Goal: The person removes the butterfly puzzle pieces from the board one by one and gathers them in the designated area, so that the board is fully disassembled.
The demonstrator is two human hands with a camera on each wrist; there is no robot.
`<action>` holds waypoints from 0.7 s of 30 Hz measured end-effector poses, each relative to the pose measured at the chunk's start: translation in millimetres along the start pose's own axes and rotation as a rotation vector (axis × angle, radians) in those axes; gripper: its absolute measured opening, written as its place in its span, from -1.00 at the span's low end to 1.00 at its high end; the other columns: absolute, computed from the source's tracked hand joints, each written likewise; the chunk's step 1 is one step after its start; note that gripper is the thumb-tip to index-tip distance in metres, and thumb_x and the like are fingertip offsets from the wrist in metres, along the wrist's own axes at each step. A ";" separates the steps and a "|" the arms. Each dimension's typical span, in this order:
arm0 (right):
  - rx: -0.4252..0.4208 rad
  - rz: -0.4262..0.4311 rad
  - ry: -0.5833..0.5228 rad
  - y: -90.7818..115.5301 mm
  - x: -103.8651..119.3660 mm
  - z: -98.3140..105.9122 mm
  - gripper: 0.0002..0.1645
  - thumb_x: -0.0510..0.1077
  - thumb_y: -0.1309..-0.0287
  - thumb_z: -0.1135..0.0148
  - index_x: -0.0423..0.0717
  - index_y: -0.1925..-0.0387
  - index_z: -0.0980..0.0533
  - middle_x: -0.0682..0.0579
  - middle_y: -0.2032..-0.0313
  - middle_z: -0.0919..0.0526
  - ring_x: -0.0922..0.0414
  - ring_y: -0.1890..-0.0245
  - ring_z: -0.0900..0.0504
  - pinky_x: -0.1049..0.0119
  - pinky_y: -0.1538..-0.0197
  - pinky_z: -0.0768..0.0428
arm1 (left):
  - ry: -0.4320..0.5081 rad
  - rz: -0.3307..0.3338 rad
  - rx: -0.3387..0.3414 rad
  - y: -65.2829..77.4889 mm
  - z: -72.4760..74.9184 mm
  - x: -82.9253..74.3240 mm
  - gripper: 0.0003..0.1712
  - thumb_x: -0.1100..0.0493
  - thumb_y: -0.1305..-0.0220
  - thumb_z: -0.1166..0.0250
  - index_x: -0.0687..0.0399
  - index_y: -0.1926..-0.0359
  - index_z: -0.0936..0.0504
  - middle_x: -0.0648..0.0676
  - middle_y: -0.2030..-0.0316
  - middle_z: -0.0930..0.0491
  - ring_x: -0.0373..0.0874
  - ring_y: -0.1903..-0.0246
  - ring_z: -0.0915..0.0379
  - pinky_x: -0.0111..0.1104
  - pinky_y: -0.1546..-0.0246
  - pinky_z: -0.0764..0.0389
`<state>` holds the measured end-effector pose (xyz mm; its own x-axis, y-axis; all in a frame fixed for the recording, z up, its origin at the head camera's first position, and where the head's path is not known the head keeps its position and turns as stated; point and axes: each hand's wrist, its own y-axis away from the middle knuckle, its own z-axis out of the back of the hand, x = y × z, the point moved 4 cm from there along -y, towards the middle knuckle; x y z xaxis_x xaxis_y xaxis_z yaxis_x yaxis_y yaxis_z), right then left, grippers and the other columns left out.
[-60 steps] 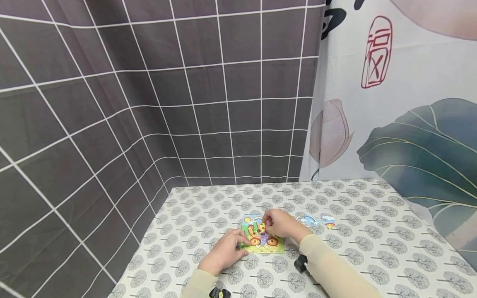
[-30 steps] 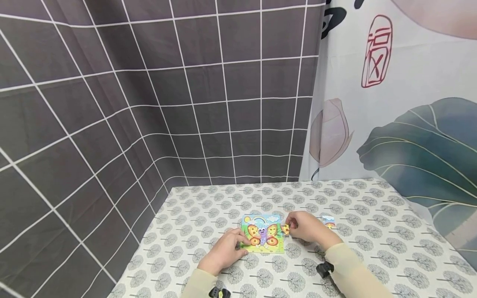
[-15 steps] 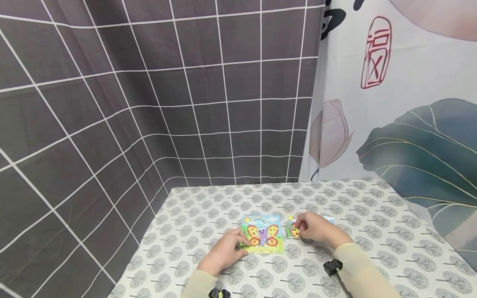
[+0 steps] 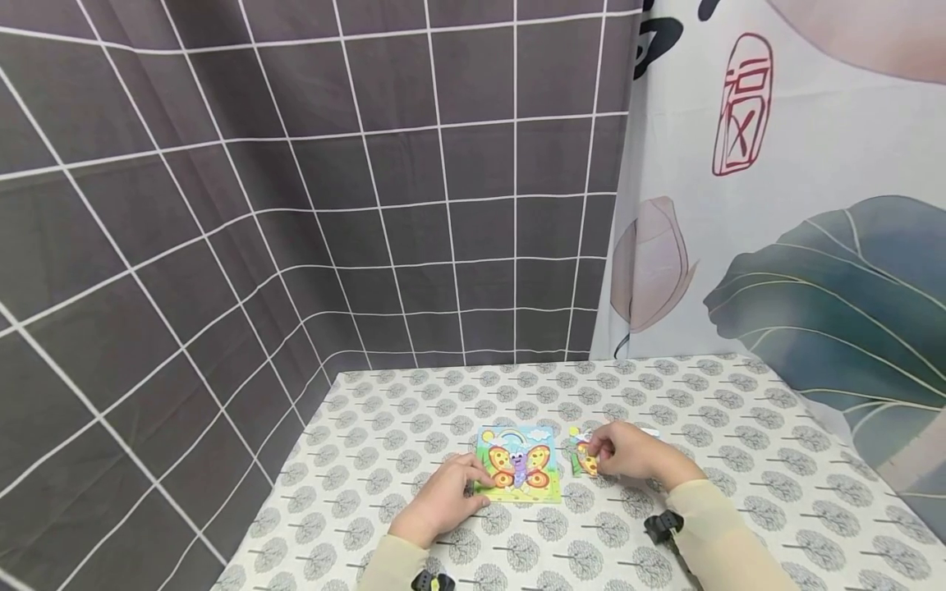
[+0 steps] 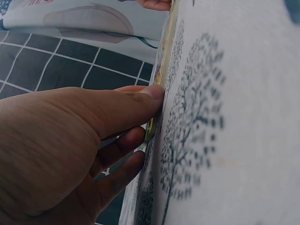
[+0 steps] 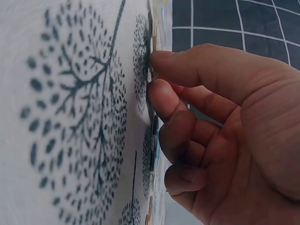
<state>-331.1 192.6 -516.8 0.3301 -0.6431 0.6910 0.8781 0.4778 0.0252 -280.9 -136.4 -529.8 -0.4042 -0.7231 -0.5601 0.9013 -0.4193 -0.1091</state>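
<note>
A square puzzle board (image 4: 543, 495) with a butterfly picture lies flat on the patterned cloth in the head view. My left hand (image 4: 445, 497) holds its lower left corner, thumb at the near edge and fingers on the left side; the left wrist view shows the thumb (image 5: 152, 92) against that edge. To the right of the board, my right hand (image 4: 628, 453) pinches a yellow and orange puzzle piece (image 4: 589, 466) between thumb and index finger, low at the table. In the right wrist view the piece shows only as a thin edge, partly hidden by the fingertips.
Other puzzle pieces (image 4: 576, 431) lie around and partly beneath the right hand, some showing blue and white (image 4: 650, 432). The tree-print tablecloth (image 4: 414, 410) runs back to a dark grid curtain (image 4: 443, 246). A floral white curtain (image 4: 680, 328) hangs at the right.
My right hand has moved from above the board to the right with the puzzle piece, and is now down among the other pieces. The left hand has stayed at the board's corner.
</note>
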 end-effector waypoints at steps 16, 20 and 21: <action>-0.014 0.004 0.026 -1.0 -0.2 -1.5 -0.73 -0.42 0.08 -0.43 -0.11 0.30 -0.63 0.11 0.51 -0.54 0.19 0.48 -0.50 0.38 0.41 -0.56 | -0.006 -0.022 0.001 1.2 1.4 -2.1 -0.72 0.15 -0.16 -0.56 -0.25 0.09 -0.83 -0.32 0.01 -0.60 -0.15 -0.25 -0.45 -0.02 -0.41 -0.45; -0.016 -0.006 0.013 -0.8 -0.3 -1.1 -0.71 -0.41 0.08 -0.47 -0.12 0.29 -0.62 0.09 0.51 -0.55 0.17 0.49 -0.51 0.37 0.42 -0.56 | -0.009 -0.025 0.006 0.7 2.3 -2.3 -0.72 0.14 -0.17 -0.56 -0.23 0.08 -0.83 -0.31 0.01 -0.60 -0.15 -0.25 -0.45 -0.03 -0.41 -0.46; -0.016 -0.007 0.012 -0.8 -0.4 -1.1 -0.71 -0.41 0.08 -0.48 -0.12 0.29 -0.62 0.09 0.51 -0.55 0.17 0.49 -0.51 0.37 0.42 -0.56 | -0.010 -0.024 0.009 0.5 2.2 -2.2 -0.72 0.14 -0.17 -0.56 -0.24 0.08 -0.83 -0.32 0.01 -0.60 -0.16 -0.25 -0.45 -0.04 -0.41 -0.45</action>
<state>-331.5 191.8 -517.9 0.3282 -0.6535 0.6820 0.8858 0.4638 0.0181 -279.9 -136.2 -526.9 -0.4275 -0.7180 -0.5493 0.8897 -0.4417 -0.1151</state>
